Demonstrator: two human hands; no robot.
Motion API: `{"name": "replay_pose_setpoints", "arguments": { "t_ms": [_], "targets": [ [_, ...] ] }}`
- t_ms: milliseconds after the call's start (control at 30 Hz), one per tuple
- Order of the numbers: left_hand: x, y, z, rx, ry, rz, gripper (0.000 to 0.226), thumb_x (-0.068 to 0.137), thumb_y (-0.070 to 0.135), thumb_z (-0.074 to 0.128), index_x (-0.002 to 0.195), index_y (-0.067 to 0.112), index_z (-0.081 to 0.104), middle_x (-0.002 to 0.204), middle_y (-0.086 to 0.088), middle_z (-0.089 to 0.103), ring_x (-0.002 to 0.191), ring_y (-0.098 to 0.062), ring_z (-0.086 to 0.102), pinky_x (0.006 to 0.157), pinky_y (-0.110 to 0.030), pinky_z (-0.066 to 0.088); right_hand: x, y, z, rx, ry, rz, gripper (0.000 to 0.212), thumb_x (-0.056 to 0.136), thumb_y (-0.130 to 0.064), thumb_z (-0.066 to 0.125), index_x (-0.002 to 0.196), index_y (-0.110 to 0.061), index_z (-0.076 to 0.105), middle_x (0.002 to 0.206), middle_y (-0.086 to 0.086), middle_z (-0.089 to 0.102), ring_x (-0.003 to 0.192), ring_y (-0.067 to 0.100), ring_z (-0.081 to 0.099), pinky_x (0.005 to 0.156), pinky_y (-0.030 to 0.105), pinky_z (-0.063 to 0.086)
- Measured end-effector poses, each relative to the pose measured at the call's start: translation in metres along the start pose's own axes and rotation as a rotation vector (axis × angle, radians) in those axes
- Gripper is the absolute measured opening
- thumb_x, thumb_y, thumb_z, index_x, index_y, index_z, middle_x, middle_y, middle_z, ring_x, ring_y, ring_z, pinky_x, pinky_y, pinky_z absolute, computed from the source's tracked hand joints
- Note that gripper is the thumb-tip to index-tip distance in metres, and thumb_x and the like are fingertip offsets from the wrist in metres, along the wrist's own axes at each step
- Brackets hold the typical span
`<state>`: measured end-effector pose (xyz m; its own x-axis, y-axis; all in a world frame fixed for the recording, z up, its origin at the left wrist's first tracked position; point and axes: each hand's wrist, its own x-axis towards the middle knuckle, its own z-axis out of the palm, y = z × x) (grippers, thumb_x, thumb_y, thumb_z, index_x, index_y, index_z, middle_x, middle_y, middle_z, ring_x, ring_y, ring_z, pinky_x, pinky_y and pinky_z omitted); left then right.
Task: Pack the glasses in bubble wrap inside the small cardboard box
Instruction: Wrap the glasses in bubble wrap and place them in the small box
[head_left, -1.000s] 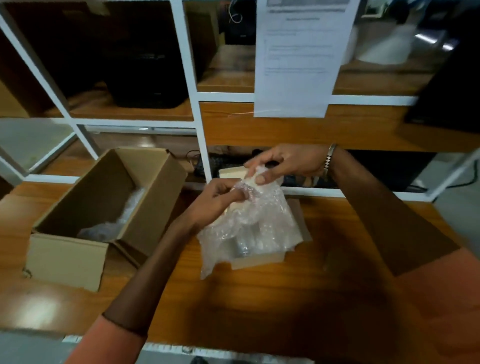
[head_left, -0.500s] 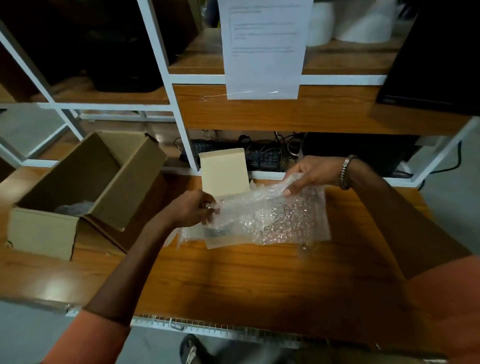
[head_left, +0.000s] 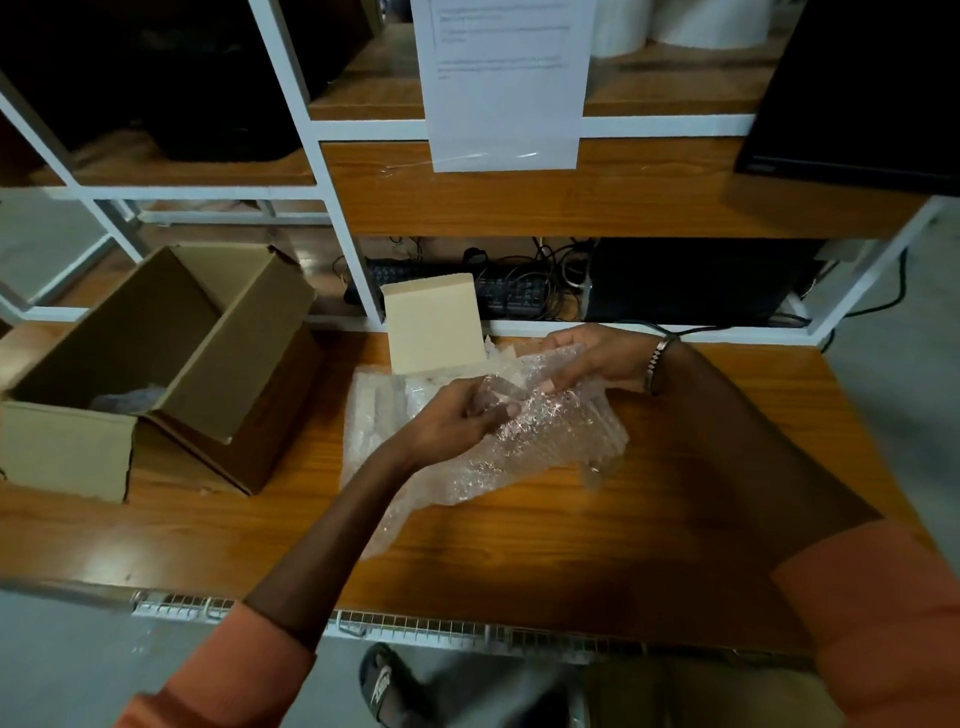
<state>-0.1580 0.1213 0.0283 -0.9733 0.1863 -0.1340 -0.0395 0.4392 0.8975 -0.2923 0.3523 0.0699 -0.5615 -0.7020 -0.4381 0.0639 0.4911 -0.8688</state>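
**Inspector:** We record the bubble wrap (head_left: 524, 441) spread loose on the table (head_left: 519, 561), crumpled and partly lifted at its middle. The left hand (head_left: 457, 421) has its fingers curled round a fold of the wrap, and something clear and hard shows at its fingertips, which we take to be the glasses (head_left: 498, 392) (blur and glare prevent certainty).

**Assistant:** And the right hand (head_left: 592, 358)?

**Inspector:** It reaches in from the far side, fingers pinching the wrap's upper edge just beside the left hand. Both hands are therefore closed on the sheet, not free.

**Assistant:** Where does the small cardboard box (head_left: 434, 325) stand?

**Inspector:** At the back of the table, touching the wrap's far edge, with its pale lid standing upright. We cannot see into it. A larger cardboard box (head_left: 171, 364) sits open well to the left, with some clear wrapping at its bottom.

**Assistant:** Our judgement of progress?

**Inspector:** Early to middle. The glasses appear to lie within the sheet, yet the wrap is open and untidy, not a closed bundle. Nothing of the bundle is inside the small box as far as we can tell.

**Assistant:** Outstanding items?

**Inspector:** In our view: fold the wrap fully round the glasses, set the bundle into the small box, and shut the lid.
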Motion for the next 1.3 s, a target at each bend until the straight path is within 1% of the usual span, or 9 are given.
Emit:
{"name": "replay_pose_setpoints", "arguments": {
  "t_ms": [100,233,367,467,600,733,833,1067,1300],
  "targets": [
    [-0.001,-0.009,0.001,-0.032,0.046,-0.04,0.027,0.109,0.033,0.061,0.121,0.011,0.073,0.101,-0.012,0.076,0.077,-0.02,0.069,0.067,-0.033,0.058,-0.002,0.021,-0.01,0.019,0.131,0.065,0.042,0.08,-0.006,0.088,0.117,-0.013,0.068,0.112,0.008,0.079,0.099,0.025,0.075,0.08,0.035,0.064],
    [-0.012,-0.026,0.001,-0.072,0.103,-0.096,0.029,0.111,0.034,0.057,0.128,0.015,0.07,0.109,-0.007,0.079,0.074,-0.017,0.068,0.054,-0.018,0.049,0.003,0.068,-0.017,-0.176,0.29,0.253,0.049,0.079,-0.012,0.092,0.121,-0.014,0.068,0.109,0.013,0.074,0.089,0.021,0.07,0.069,0.032,0.062],
    [-0.019,-0.036,0.002,-0.064,0.139,-0.12,0.037,0.112,0.045,0.049,0.133,0.023,0.07,0.117,0.002,0.079,0.086,-0.027,0.076,0.059,-0.023,0.055,0.007,0.103,-0.003,-0.483,0.276,0.417,0.06,0.078,-0.018,0.091,0.131,-0.017,0.063,0.134,0.006,0.062,0.119,0.031,0.062,0.101,0.05,0.057],
    [-0.021,-0.035,0.004,-0.103,0.136,-0.149,0.038,0.112,0.042,0.052,0.133,0.017,0.071,0.122,0.001,0.077,0.097,-0.02,0.078,0.078,-0.032,0.062,0.014,0.125,0.006,-0.516,0.226,0.464,0.058,0.081,-0.013,0.086,0.134,-0.018,0.066,0.136,0.011,0.065,0.115,0.035,0.066,0.097,0.051,0.06],
    [-0.026,-0.037,0.002,-0.134,0.235,-0.157,0.035,0.108,0.041,0.059,0.127,0.017,0.076,0.123,0.006,0.077,0.105,-0.007,0.075,0.094,-0.034,0.06,0.018,0.131,0.006,-0.554,0.329,0.417,0.022,0.082,-0.002,0.079,0.103,-0.01,0.08,0.102,0.013,0.078,0.088,0.03,0.074,0.08,0.049,0.066],
    [-0.029,-0.037,-0.006,-0.219,0.352,-0.164,0.028,0.109,0.033,0.062,0.123,0.015,0.077,0.116,0.001,0.08,0.104,-0.015,0.077,0.096,-0.037,0.061,0.006,0.092,-0.005,-0.553,0.434,0.322,0.01,0.087,-0.004,0.074,0.096,-0.005,0.079,0.09,0.008,0.076,0.076,0.02,0.07,0.063,0.029,0.061],
    [-0.029,-0.034,-0.015,-0.332,0.402,-0.18,0.021,0.109,0.013,0.061,0.125,0.011,0.073,0.114,-0.005,0.081,0.105,-0.024,0.079,0.099,-0.042,0.063,-0.01,0.044,-0.02,-0.227,0.506,0.166,0.019,0.086,0.011,0.065,0.085,-0.004,0.077,0.08,0.012,0.072,0.066,0.019,0.068,0.045,0.018,0.051],
    [-0.035,0.013,-0.028,-0.565,0.384,-0.096,0.05,0.101,-0.012,0.057,0.138,0.02,0.064,0.119,-0.011,0.08,0.11,-0.032,0.078,0.104,-0.052,0.059,-0.023,-0.045,-0.006,0.181,0.361,-0.199,0.016,0.092,0.002,0.073,0.106,-0.007,0.074,0.1,0.009,0.08,0.083,0.02,0.078,0.066,0.028,0.065],
    [-0.05,0.061,-0.053,-0.79,0.324,0.046,0.043,0.105,0.018,0.064,0.147,0.018,0.059,0.142,-0.01,0.07,0.131,-0.034,0.068,0.11,-0.054,0.053,-0.009,-0.077,0.021,0.355,0.304,-0.42,0.023,0.088,0.001,0.075,0.111,-0.004,0.071,0.095,0.009,0.082,0.077,0.019,0.079,0.076,0.036,0.067]
  ]
}}
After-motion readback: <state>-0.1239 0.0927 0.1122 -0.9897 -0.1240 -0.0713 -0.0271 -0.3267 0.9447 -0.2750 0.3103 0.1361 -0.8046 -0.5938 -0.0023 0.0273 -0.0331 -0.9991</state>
